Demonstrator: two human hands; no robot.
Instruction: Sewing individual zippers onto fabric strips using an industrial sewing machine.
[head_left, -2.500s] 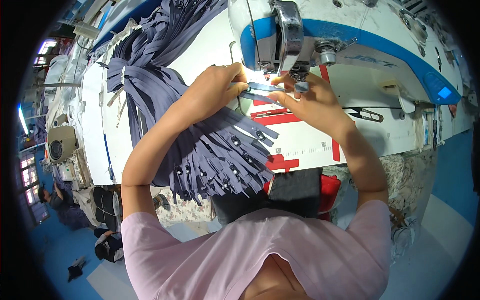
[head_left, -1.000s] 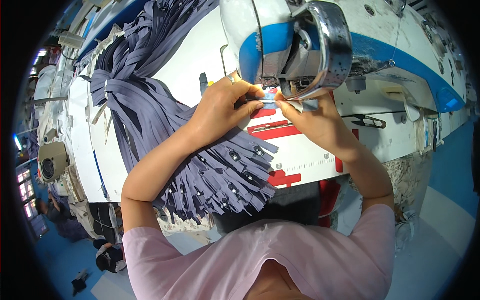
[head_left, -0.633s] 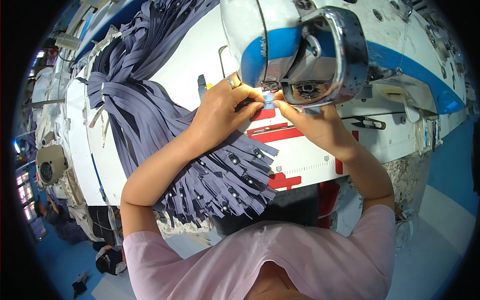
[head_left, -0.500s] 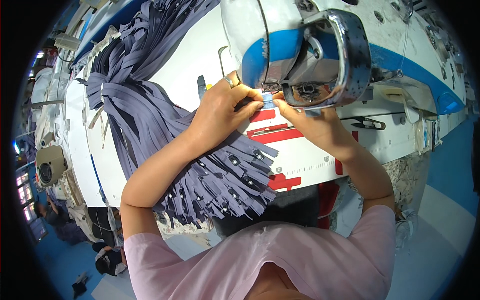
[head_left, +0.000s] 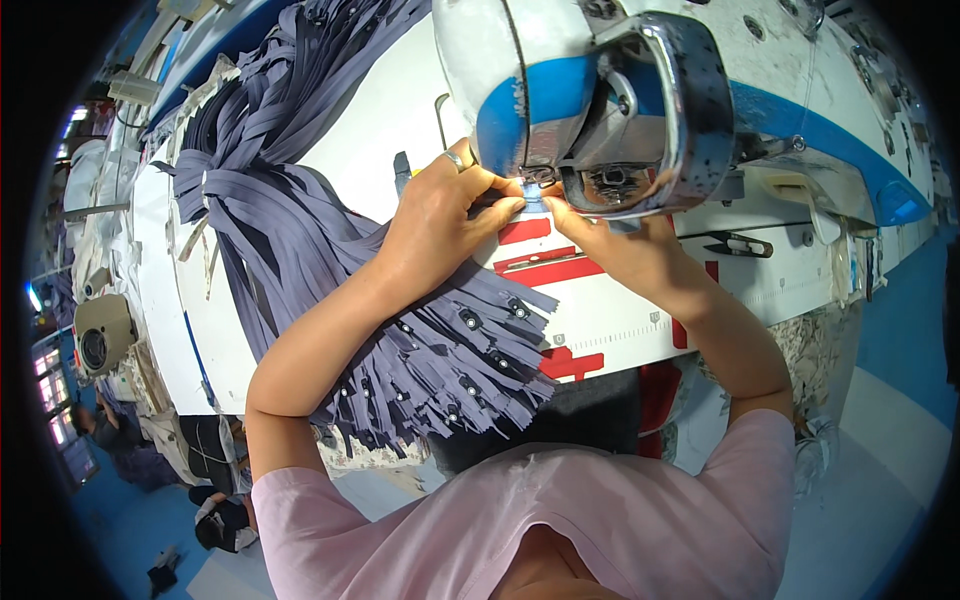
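Observation:
Under the head of a white and blue sewing machine point(head_left: 555, 85), a small blue-grey piece of fabric point(head_left: 535, 203) lies flat close to the needle area. My left hand point(head_left: 438, 222) pinches its left side between thumb and fingers. From the other side, the thumb and fingertips of my right hand point(head_left: 640, 255) press on its right edge; some of those fingers are hidden behind the machine's shiny metal guard point(head_left: 695, 110). A large tied bundle of purple-grey zippers point(head_left: 300, 215) with dark sliders runs under my left forearm, its ends fanned out towards me.
Red tape point(head_left: 550, 270) and a printed ruler scale mark the white table point(head_left: 640, 335). Black-handled thread snips point(head_left: 738, 245) lie right of my right hand. A beige fan-like device point(head_left: 103, 335) stands at the far left. Another person point(head_left: 222, 520) shows at lower left.
Both hands keep their hold on the fabric piece by the needle. The whole view has shifted very slightly; little else differs.

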